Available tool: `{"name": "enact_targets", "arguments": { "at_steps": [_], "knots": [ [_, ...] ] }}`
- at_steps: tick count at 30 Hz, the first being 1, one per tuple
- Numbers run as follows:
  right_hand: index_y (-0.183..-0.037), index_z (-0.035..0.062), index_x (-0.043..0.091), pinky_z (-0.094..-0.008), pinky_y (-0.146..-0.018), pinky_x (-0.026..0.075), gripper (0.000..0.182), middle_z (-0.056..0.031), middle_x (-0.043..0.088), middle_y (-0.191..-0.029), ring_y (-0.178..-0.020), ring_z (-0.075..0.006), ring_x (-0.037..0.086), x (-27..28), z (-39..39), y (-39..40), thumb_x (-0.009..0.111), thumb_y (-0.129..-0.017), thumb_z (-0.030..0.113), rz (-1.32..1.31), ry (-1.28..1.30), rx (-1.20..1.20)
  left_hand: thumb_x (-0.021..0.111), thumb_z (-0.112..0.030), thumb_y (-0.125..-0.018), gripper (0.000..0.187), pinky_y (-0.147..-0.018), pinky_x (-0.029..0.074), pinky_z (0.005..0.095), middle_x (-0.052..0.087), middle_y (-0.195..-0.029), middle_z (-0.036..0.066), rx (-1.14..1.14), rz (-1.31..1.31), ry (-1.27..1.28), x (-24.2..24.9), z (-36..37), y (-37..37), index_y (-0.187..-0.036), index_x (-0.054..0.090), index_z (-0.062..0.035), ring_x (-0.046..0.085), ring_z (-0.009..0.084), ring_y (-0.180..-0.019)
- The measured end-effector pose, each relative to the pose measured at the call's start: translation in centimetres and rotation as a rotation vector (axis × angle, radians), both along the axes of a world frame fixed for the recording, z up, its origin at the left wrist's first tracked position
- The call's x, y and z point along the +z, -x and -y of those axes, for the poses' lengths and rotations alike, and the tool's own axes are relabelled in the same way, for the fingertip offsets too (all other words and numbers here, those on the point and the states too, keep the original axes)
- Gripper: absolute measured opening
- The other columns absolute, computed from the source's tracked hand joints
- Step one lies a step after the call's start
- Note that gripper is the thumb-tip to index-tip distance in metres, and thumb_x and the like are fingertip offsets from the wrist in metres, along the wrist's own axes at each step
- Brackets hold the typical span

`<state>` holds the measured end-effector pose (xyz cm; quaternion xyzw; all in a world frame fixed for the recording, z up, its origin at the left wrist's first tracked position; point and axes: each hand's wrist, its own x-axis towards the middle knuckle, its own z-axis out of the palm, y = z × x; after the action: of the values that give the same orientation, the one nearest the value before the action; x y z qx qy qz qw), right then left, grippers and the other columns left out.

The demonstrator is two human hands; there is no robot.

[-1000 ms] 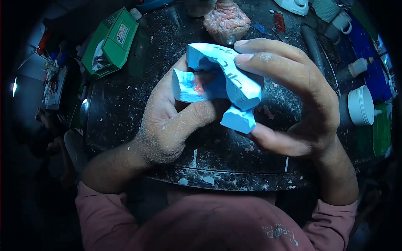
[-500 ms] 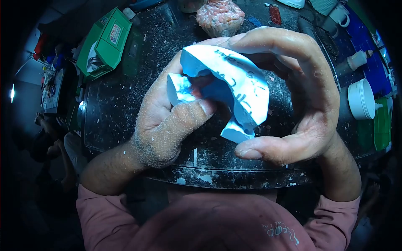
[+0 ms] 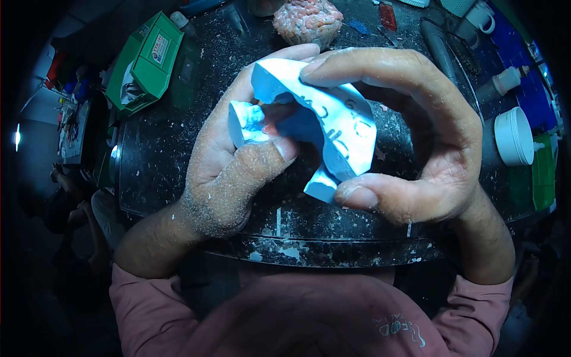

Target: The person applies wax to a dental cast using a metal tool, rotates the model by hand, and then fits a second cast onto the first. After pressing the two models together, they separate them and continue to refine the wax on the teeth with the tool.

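A light-blue and white plaster cast (image 3: 351, 122) with dark handwriting on its flat face is held up over the dark table. My left hand (image 3: 229, 172), dusted with pale powder, grips its left part, the thumb pressing near a small pinkish area inside. On the right, my right hand (image 3: 437, 125) curves round the cast, with a fingertip on its top face and the thumb at its lower corner. The palm side of the left fingers is hidden behind the cast.
The black, speckled table (image 3: 333, 229) carries a green bin (image 3: 143, 65) at the left and a lumpy pink mass (image 3: 308, 22) at the back. A white round tub (image 3: 513, 137), a small bottle (image 3: 508, 80) and a mug (image 3: 480, 24) stand right. People are dimly visible far left.
The cast has moved slightly left and tilted a little. My right fingertip has come onto its written face, and the right thumb now touches its lower corner.
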<state>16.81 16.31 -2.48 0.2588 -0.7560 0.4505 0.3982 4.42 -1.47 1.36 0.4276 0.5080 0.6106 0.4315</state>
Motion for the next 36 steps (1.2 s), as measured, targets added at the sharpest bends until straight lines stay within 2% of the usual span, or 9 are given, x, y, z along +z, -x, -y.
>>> {"name": "enact_targets", "arguments": {
  "at_steps": [2,7,11,13,17,21,23,27,36],
  "knots": [
    [-0.126,-0.011,0.046,-0.0428,-0.102,0.042,0.072,-0.0251,0.055,-0.122,-0.116,-0.0327,0.055,2.5,0.7,-1.4,0.077,-0.069,0.02,0.268,-0.014,-0.056,0.066,-0.026,-0.079,0.072,-0.094,0.048,0.0356,0.055,-0.12,0.016,0.019,0.025,0.051,0.4,0.0,-0.1,-0.135,0.032,0.0025,0.058,0.0235,-0.109],
    [-0.132,-0.0084,0.039,-0.0403,-0.102,0.041,0.071,-0.0241,0.05,-0.128,-0.119,-0.0307,0.052,2.6,1.4,-1.5,0.067,-0.079,0.029,0.182,0.278,-0.097,0.073,-0.032,-0.071,0.095,-0.094,0.047,0.035,0.054,-0.12,0.02,0.045,0.038,-0.043,-0.2,-0.4,0.2,-0.141,0.022,0.0055,0.056,0.0266,-0.112],
    [-0.132,-0.0038,0.042,-0.0381,-0.1,0.042,0.067,-0.0209,0.052,-0.126,-0.118,-0.0276,0.053,3.6,1.6,-2.0,0.067,-0.08,0.031,0.438,0.388,-0.443,0.07,-0.034,-0.074,0.089,-0.085,0.05,0.0304,0.06,-0.107,0.021,0.05,-0.014,-0.101,-0.1,-0.4,-0.2,-0.139,0.026,0.006,0.061,0.0213,-0.099],
    [-0.131,0.0031,0.049,-0.0355,-0.1,0.041,0.062,-0.016,0.055,-0.123,-0.115,-0.0244,0.054,2.9,0.1,-2.0,0.072,-0.077,0.021,0.557,0.074,-0.425,0.069,-0.034,-0.075,0.086,-0.082,0.05,0.029,0.061,-0.103,0.021,0.05,-0.005,-0.132,-0.3,-0.4,-0.2,-0.138,0.027,0.0063,0.062,0.0195,-0.094],
    [-0.13,0.0051,0.051,-0.0388,-0.101,0.04,0.073,-0.0155,0.057,-0.122,-0.114,-0.0276,0.054,1.2,0.0,-1.8,0.077,-0.065,0.026,0.539,-0.394,-0.431,0.065,-0.031,-0.08,0.076,-0.077,0.052,0.0283,0.062,-0.098,0.021,0.072,-0.194,-0.296,-1.5,-0.3,0.3,-0.135,0.03,0.007,0.063,0.0183,-0.087],
    [-0.125,0.0024,0.055,-0.0378,-0.099,0.041,0.064,-0.0141,0.059,-0.119,-0.113,-0.0277,0.054,1.4,-0.3,-2.0,0.075,-0.072,0.032,0.604,-0.313,-0.444,0.064,-0.029,-0.081,0.073,-0.076,0.052,0.028,0.062,-0.097,0.021,0.046,-0.134,-0.33,-1.6,-0.4,0.0,-0.135,0.029,0.0074,0.063,0.018,-0.086],
    [-0.125,0.0064,0.058,-0.0378,-0.099,0.041,0.039,-0.0124,0.06,-0.117,-0.112,-0.0273,0.054,1.6,-1.6,-1.6,0.06,-0.089,0.022,0.604,-0.394,-0.669,0.063,-0.028,-0.081,0.072,-0.075,0.052,0.0277,0.062,-0.097,0.021,0.034,-0.093,-0.347,-1.7,-0.5,-0.1,-0.134,0.029,0.0079,0.063,0.0178,-0.086],
    [-0.118,0.0085,0.062,-0.0387,-0.098,0.042,0.03,-0.0104,0.06,-0.112,-0.11,-0.0258,0.053,-0.9,-4.4,-1.2,0.057,-0.091,0.02,0.459,-0.675,-0.962,0.06,-0.027,-0.08,0.072,-0.075,0.051,0.0276,0.062,-0.096,0.022,0.009,-0.097,-0.364,-1.7,-0.4,-0.4,-0.133,0.028,0.0098,0.063,0.018,-0.084],
    [-0.1,0.0044,0.062,-0.0377,-0.09,0.042,0.019,-0.0072,0.061,-0.099,-0.096,-0.0245,0.056,1.4,-3.0,-1.5,0.065,-0.085,0.016,0.693,-0.52,-0.761,0.061,-0.029,-0.079,0.073,-0.074,0.049,0.0259,0.062,-0.096,0.021,-0.057,0.029,-0.292,-0.8,-0.4,-0.6,-0.133,0.029,0.0101,0.062,0.0166,-0.082]
  ]
}}
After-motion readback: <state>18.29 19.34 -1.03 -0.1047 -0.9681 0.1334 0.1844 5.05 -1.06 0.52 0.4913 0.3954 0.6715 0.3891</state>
